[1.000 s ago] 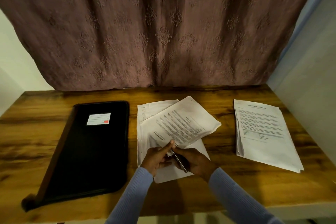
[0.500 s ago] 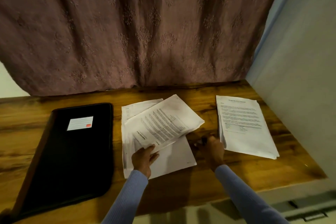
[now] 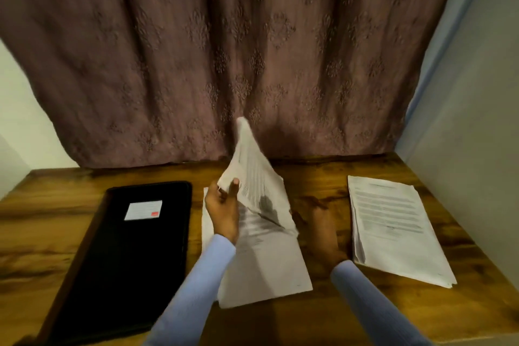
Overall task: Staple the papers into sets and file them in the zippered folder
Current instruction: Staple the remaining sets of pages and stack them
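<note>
Lifted since earlier, the white printed paper set (image 3: pixel 254 177) stands pinched in the left hand (image 3: pixel 223 206); the right hand (image 3: pixel 323 226) rests flat, fingers straight, on the wooden table (image 3: pixel 323 177).

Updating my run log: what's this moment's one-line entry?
left hand: holds lifted white paper set | right hand: on wooden table | black zippered folder: closed

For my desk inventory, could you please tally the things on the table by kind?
Paper lots: 3 (lifted set, middle pile, right stack)
Zippered folder: 1
Total: 4
</note>
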